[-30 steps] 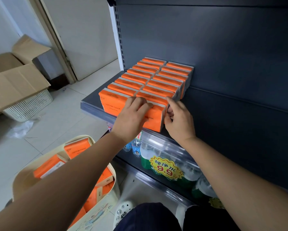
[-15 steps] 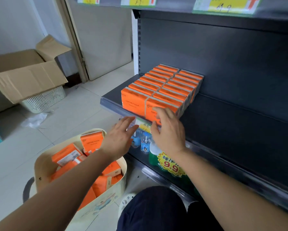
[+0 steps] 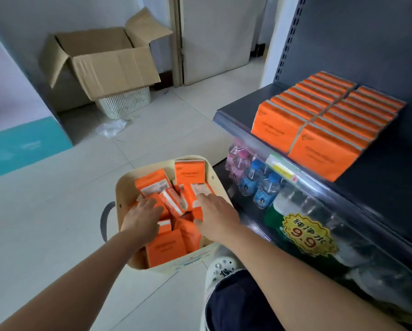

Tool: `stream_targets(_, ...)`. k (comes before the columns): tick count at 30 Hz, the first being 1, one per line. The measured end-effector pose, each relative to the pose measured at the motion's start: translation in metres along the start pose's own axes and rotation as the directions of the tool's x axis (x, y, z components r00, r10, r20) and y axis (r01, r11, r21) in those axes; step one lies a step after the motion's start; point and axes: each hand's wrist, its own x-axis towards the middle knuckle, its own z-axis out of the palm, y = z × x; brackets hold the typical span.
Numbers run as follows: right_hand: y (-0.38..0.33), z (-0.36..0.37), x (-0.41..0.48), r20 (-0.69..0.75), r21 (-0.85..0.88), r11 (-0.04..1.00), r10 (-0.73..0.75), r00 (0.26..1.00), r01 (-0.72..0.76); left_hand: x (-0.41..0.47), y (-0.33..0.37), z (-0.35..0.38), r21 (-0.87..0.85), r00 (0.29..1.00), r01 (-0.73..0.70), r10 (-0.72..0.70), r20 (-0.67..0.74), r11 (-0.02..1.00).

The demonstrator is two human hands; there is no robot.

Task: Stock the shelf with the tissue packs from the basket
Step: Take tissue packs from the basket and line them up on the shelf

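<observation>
Shelf: two rows of orange tissue packs (image 3: 319,120) are set upright, touching each other, on the dark shelf (image 3: 236,108) at the right of the frame; room is seen on the board to the right of the rows.
Basket: the cream basket (image 3: 124,187) is placed on the floor at the lower centre, near the shelf; many loose packs (image 3: 189,172) are seen inside, lying in disorder.
Left hand: the left hand (image 3: 141,219) is lowered into the basket with its fingers laid on the packs; whether a pack is gripped cannot be told.
Right hand: the right hand (image 3: 215,217) is spread, its straight fingers touching a pack; nothing is pinched.
Done: a good part is judged to be stocked.
To do: the basket is not yet emptied; more loads are judged to be needed.
</observation>
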Motion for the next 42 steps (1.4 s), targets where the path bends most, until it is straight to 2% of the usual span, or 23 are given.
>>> stream_targets(6, 0.005, 0.040, 0.022, 0.123, 0.037, 0.999, -0.023, 0.992, 0.018, 0.003, -0.016, 0.058, -0.023, 0.972, 0.150, -0.143, 0.189, 0.988)
stream_targets(13, 0.012, 0.061, 0.042, 0.206, 0.092, 0.996, -0.024, 0.978, 0.005, 0.024, -0.020, 0.080, 0.022, 0.957, 0.226, -0.226, 0.184, 0.974)
stream_targets(15, 0.014, 0.060, 0.047, 0.212, 0.124, 0.992, -0.013, 0.977, -0.014, 0.034, -0.027, 0.078, -0.068, 0.956, 0.234, -0.217, 0.198, 0.970)
stream_targets(16, 0.016, 0.058, 0.049, 0.212, 0.153, 0.988, -0.002, 0.977, -0.031, 0.040, -0.032, 0.074, -0.179, 0.959, 0.227, -0.188, 0.210, 0.957)
stream_targets(17, 0.018, 0.057, 0.052, 0.213, 0.188, 0.981, 0.015, 0.977, -0.056, 0.047, -0.037, 0.066, -0.316, 0.957, 0.226, -0.150, 0.248, 0.921)
stream_targets(19, 0.021, 0.053, 0.056, 0.209, 0.261, 0.958, 0.068, 0.976, -0.123, 0.059, -0.046, 0.044, -0.578, 0.952, 0.221, -0.044, 0.304, 0.785)
stream_targets(23, 0.020, 0.049, 0.061, 0.177, 0.374, 0.908, 0.129, 0.976, -0.188, 0.064, -0.048, 0.001, -0.874, 0.958, 0.215, 0.081, 0.276, 0.435)
stream_targets(24, 0.018, 0.046, 0.061, 0.166, 0.403, 0.895, 0.132, 0.977, -0.189, 0.063, -0.047, -0.007, -0.908, 0.953, 0.218, 0.122, 0.277, 0.357)
stream_targets(28, 0.015, 0.035, 0.060, 0.169, 0.571, 0.783, 0.182, 0.969, -0.247, 0.059, -0.037, -0.017, -0.955, 0.921, 0.252, 0.263, 0.286, 0.157)
stream_targets(30, 0.019, 0.032, 0.060, 0.161, 0.634, 0.724, 0.221, 0.962, -0.273, 0.057, -0.029, -0.012, -0.957, 0.931, 0.288, 0.225, 0.289, 0.035)
stream_targets(31, 0.022, 0.031, 0.060, 0.147, 0.654, 0.703, 0.245, 0.958, -0.280, 0.057, -0.025, -0.004, -0.949, 0.939, 0.313, 0.159, 0.305, -0.026)
stream_targets(32, 0.026, 0.031, 0.060, 0.137, 0.666, 0.687, 0.272, 0.953, -0.292, 0.057, -0.020, 0.007, -0.941, 0.939, 0.338, 0.075, 0.336, -0.023)
stream_targets(33, 0.030, 0.032, 0.061, 0.134, 0.673, 0.673, 0.295, 0.946, -0.306, 0.058, -0.016, 0.020, -0.926, 0.932, 0.360, -0.005, 0.361, 0.112)
stream_targets(34, 0.034, 0.031, 0.062, 0.140, 0.677, 0.662, 0.314, 0.939, -0.322, 0.059, -0.015, 0.035, -0.844, 0.918, 0.377, -0.031, 0.396, 0.381)
stream_targets(35, 0.037, 0.031, 0.062, 0.151, 0.680, 0.651, 0.328, 0.933, -0.339, 0.058, -0.013, 0.048, -0.682, 0.891, 0.352, -0.007, 0.453, 0.641)
stream_targets(36, 0.040, 0.031, 0.062, 0.162, 0.683, 0.640, 0.339, 0.927, -0.353, 0.055, -0.010, 0.061, -0.506, 0.859, 0.292, 0.010, 0.512, 0.812)
stream_targets(37, 0.042, 0.031, 0.062, 0.166, 0.687, 0.632, 0.345, 0.924, -0.360, 0.049, -0.007, 0.071, -0.368, 0.826, 0.257, -0.005, 0.564, 0.894)
stream_targets(38, 0.043, 0.032, 0.063, 0.166, 0.689, 0.628, 0.351, 0.922, -0.363, 0.046, -0.009, 0.085, -0.284, 0.811, 0.245, -0.035, 0.584, 0.927)
stream_targets(42, 0.045, 0.031, 0.064, 0.145, 0.701, 0.619, 0.364, 0.920, -0.355, 0.044, -0.014, 0.113, -0.150, 0.838, 0.310, -0.195, 0.510, 0.939)
